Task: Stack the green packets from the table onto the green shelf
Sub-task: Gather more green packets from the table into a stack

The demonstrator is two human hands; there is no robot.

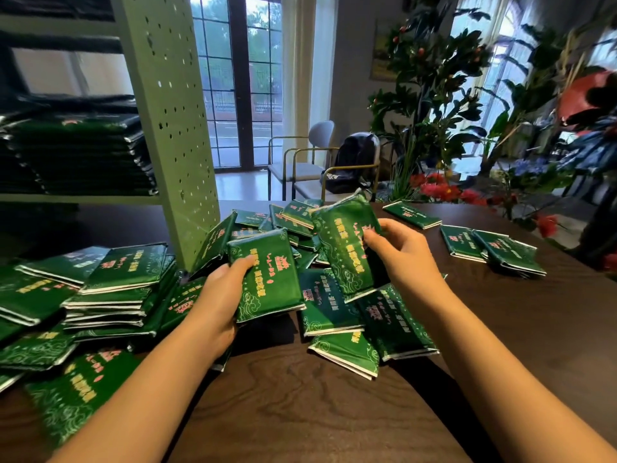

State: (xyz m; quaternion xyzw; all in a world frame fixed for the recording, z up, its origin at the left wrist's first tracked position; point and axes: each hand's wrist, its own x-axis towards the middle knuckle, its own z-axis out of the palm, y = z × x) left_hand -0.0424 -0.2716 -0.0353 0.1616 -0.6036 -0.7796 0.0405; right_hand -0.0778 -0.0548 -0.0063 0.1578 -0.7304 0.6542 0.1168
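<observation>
Near edge: dark wood table [300, 412], both forearms reaching in. Left hand [220, 295] grips the left packet [267, 275] by its near-left edge, thumb on top, face up, raised slightly over the pile. Right hand [404, 248] grasps the right packet [344, 242] by its right side, tilted up on end. The two held packets sit just beside each other; edges look apart.

Under them: loose heap [334, 305] of green packets, unsorted. Tidy table stack [123, 279] at left. A few stray packets [494, 245] lie well apart at right.

Further back, left: green shelf [170, 111], perforated upright, with a shelf stack [83, 155] already on it.

Step, as judged: pick-up, gathering two in hand. Task is partway, with many packets left on the table. Next move likely calls for squaring both packets together, then carrying them left onto the shelf stack, laid flat and aligned.
</observation>
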